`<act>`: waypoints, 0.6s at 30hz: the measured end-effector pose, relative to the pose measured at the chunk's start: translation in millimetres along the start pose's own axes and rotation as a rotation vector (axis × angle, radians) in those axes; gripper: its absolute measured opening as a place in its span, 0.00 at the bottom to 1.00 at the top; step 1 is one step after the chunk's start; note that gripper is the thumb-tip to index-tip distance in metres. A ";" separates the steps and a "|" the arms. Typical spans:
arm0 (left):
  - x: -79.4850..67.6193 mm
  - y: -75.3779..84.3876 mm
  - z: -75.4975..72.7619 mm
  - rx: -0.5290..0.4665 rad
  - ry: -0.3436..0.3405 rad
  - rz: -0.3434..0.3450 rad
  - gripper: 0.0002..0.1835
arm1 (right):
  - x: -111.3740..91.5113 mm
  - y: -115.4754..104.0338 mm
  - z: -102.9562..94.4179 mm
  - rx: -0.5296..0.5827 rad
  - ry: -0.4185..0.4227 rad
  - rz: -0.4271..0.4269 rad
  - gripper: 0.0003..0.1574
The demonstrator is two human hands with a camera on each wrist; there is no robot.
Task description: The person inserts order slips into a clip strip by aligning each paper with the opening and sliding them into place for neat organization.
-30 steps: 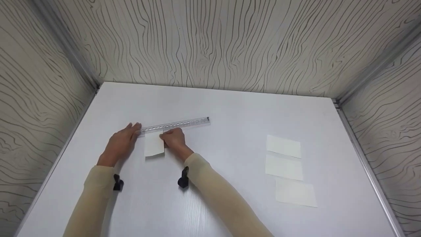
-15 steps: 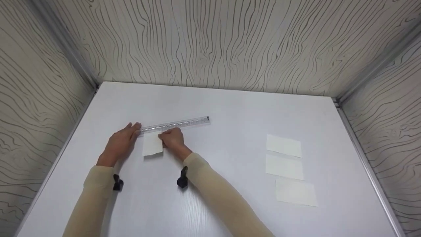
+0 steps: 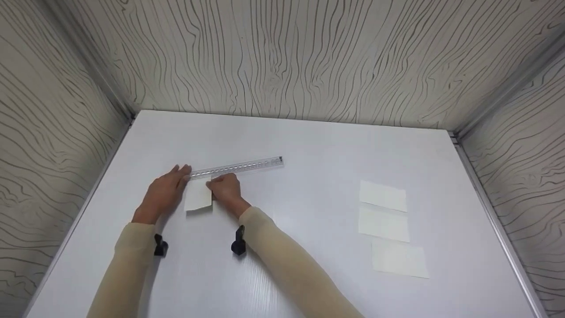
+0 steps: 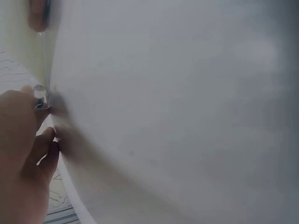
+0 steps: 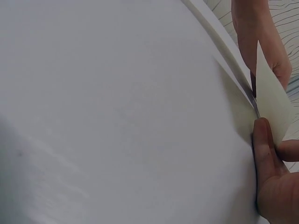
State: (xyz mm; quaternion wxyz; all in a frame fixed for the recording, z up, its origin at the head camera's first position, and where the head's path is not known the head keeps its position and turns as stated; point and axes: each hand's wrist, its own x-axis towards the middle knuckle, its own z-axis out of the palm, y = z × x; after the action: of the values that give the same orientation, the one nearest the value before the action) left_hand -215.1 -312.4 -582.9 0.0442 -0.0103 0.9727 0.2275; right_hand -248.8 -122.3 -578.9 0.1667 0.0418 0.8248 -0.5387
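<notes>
A clear plastic ruler (image 3: pixel 249 166) lies slanted on the white table, left of the middle. My left hand (image 3: pixel 165 192) holds its left end, thumb on the near side and fingers on the far side, fingertips down at the tabletop. With thumb and forefinger my right hand (image 3: pixel 227 189) pinches the right edge of a small cream sheet of paper (image 3: pixel 197 197). The sheet's top edge is right at the ruler's near edge, and its bottom edge curls above the table. In the right wrist view the paper (image 5: pixel 272 102) stands bowed up from the surface between the two hands.
Three more cream paper sheets (image 3: pixel 382 196) lie in a column on the right of the white table (image 3: pixel 304 221). Wood-grain panels (image 3: pixel 273 57) close off the back and both sides, with metal rails at the corners. A black wrist camera (image 3: pixel 238 247) sits at each sleeve.
My right hand has slid the paper sheet left along the ruler, closer to the left hand. The left hand and the ruler have stayed in place.
</notes>
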 end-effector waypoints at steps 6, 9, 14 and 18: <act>0.9 0.1 -0.3 0.002 -0.015 -0.014 0.28 | -0.9 -1.5 1.1 -0.007 -0.009 -0.005 0.12; 1.3 0.4 -0.2 0.008 -0.014 -0.006 0.28 | -1.7 -2.8 1.8 -0.007 -0.015 0.002 0.12; 1.5 -0.4 -0.6 0.018 -0.018 -0.002 0.28 | -3.4 -5.3 3.6 -0.003 -0.026 0.003 0.13; 0.6 -1.4 -1.7 0.021 -0.016 -0.001 0.28 | -4.2 -6.0 5.0 0.001 -0.023 0.003 0.13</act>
State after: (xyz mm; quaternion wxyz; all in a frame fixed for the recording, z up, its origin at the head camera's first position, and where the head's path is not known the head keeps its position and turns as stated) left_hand -215.8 -314.4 -582.0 0.0521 -0.0084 0.9746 0.2175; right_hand -245.2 -128.8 -574.1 0.1771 0.0368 0.8225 -0.5392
